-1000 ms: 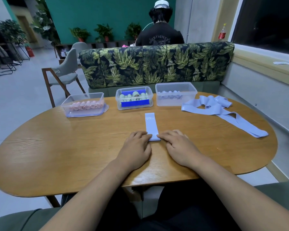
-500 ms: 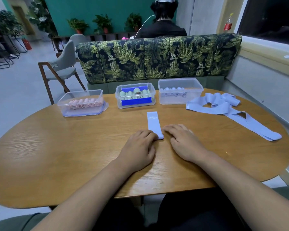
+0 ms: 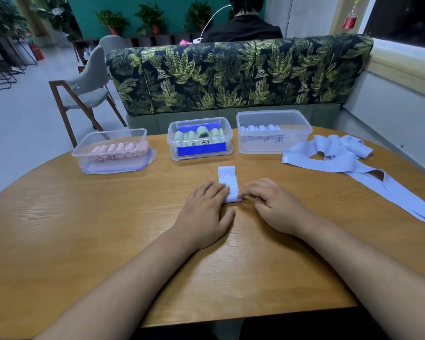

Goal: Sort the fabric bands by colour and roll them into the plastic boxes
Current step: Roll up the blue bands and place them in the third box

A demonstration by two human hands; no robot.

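Observation:
A pale blue fabric band [image 3: 227, 179] marked "20" lies flat on the wooden table [image 3: 84, 229], its near end turned up into a small roll. My left hand [image 3: 206, 212] and my right hand [image 3: 272, 204] sit on either side of that roll, fingertips curled onto it. Behind stand three clear plastic boxes: the left box [image 3: 88, 153] with pink rolls, the middle box [image 3: 173, 148] with green rolls and blue tape, the right box [image 3: 292, 141] with pale blue rolls. A heap of loose pale blue bands [image 3: 341, 158] lies at the right.
A leaf-patterned sofa back [image 3: 231, 74] runs behind the table, with a person seated beyond it facing away. A grey chair [image 3: 88, 87] stands at the back left. One long loose band trails toward the table's right edge.
The roll has advanced along the band, so less flat band shows ahead of my fingers. Both hands have moved slightly forward with it.

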